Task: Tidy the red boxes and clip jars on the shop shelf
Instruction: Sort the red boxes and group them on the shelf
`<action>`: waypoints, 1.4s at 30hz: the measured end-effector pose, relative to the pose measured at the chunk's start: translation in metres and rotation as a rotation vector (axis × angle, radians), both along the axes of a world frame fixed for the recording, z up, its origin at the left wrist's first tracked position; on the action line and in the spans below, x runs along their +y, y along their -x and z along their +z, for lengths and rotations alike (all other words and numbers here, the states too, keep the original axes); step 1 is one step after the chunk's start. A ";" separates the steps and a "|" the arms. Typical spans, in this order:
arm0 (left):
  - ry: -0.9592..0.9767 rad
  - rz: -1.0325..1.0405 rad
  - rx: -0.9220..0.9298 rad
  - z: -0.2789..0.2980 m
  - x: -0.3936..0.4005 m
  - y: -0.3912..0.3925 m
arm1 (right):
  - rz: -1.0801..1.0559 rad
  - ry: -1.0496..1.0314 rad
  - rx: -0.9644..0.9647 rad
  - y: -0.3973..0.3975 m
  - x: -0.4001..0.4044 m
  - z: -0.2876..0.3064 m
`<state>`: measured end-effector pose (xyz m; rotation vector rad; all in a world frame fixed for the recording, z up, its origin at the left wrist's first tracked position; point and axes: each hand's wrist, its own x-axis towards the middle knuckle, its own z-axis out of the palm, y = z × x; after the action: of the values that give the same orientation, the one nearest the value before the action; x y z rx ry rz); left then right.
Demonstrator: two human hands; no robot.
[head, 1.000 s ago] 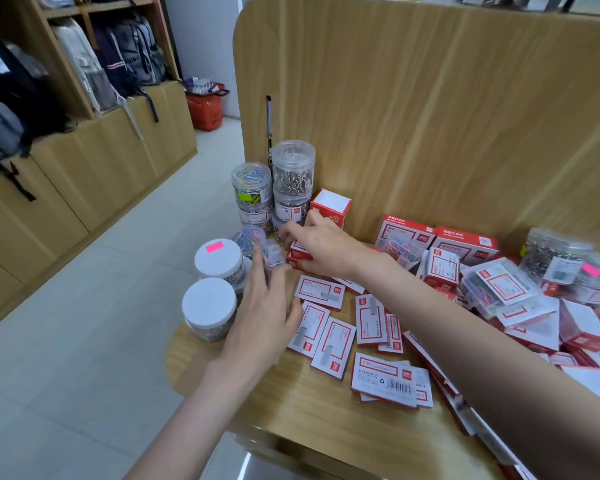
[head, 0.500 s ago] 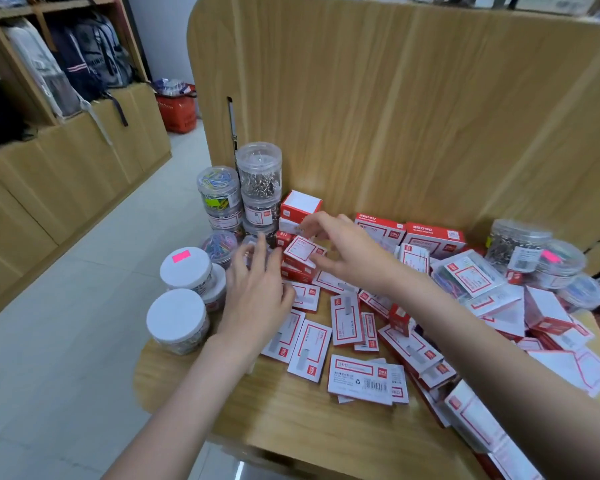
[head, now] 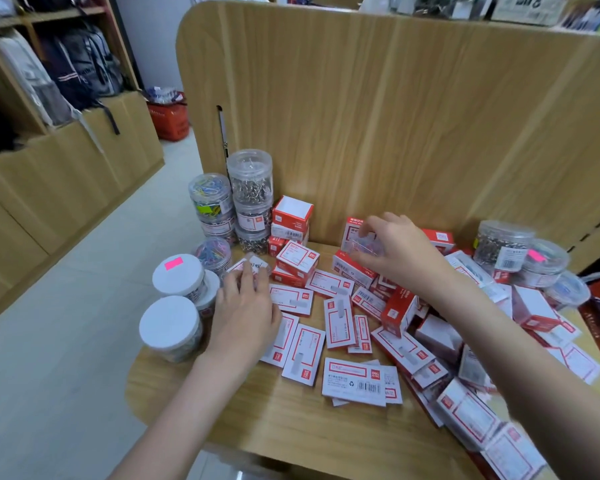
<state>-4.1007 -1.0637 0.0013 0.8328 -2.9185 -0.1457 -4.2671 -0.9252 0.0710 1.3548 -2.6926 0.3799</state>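
A tall light-wood back panel (head: 413, 116) is seen rising behind a rounded light-wood shelf (head: 274, 431). Many flat red-and-white cardboard boxes (head: 340, 322) are scattered over the middle and right of the shelf, some tilted on one another. At the far left, clear plastic jars of metal and coloured clips (head: 250, 188) are stacked against the panel. Two white-lidded jars (head: 170, 325) are placed at the near left edge, the farther one marked with a pink sticker. More clear jars (head: 503, 245) are set at the far right. The left hand (head: 245, 310) is laid over the boxes, its grip narrowed on a small clear labelled box (head: 252, 263). A small clear container of coloured clips (head: 368, 244) is held in the curled grip of the right hand (head: 399, 251), near the panel.
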 end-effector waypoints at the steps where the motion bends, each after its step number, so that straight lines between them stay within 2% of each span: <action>1: -0.005 -0.001 0.000 0.000 0.001 0.000 | -0.003 -0.032 -0.024 -0.001 0.000 0.000; 6: -0.102 0.009 -0.008 0.006 0.003 0.002 | -0.005 -0.065 -0.013 -0.004 -0.003 -0.004; 10: -0.054 -0.004 -0.053 0.009 0.005 0.001 | -0.011 0.004 -0.016 -0.002 -0.002 -0.007; 15: -0.045 0.013 -0.131 0.016 0.015 0.004 | 0.013 0.233 0.081 -0.006 0.001 -0.003; 19: -0.085 0.023 -0.097 0.018 0.016 0.015 | 0.117 0.373 0.088 -0.013 -0.007 0.010; 23: -0.087 0.025 -0.104 0.020 0.015 0.011 | 0.154 0.434 -0.032 -0.019 -0.013 0.011; 27: -0.002 -0.024 -0.122 0.021 0.020 -0.006 | 0.170 0.547 -0.318 -0.030 -0.022 0.009; 30: -0.012 -0.019 -0.107 0.018 0.022 -0.014 | 0.184 0.574 -0.477 -0.041 -0.037 0.006; 33: -0.084 -0.008 -0.004 0.009 0.019 -0.025 | 0.208 0.559 -0.545 -0.048 -0.056 -0.001; 38: -0.102 -0.074 0.390 0.001 0.014 -0.054 | 0.166 0.439 -0.612 -0.053 -0.082 -0.015; 40: -0.122 -0.088 0.458 0.000 0.015 -0.063 | 0.185 0.370 -0.643 -0.057 -0.089 -0.018; 42: -0.126 -0.107 0.468 -0.003 0.016 -0.068 | 0.208 0.273 -0.594 -0.061 -0.094 -0.019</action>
<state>-4.0327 -1.0477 -0.0012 0.5620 -2.5277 -0.4683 -4.2056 -1.0189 0.0519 1.6391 -2.7639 1.3036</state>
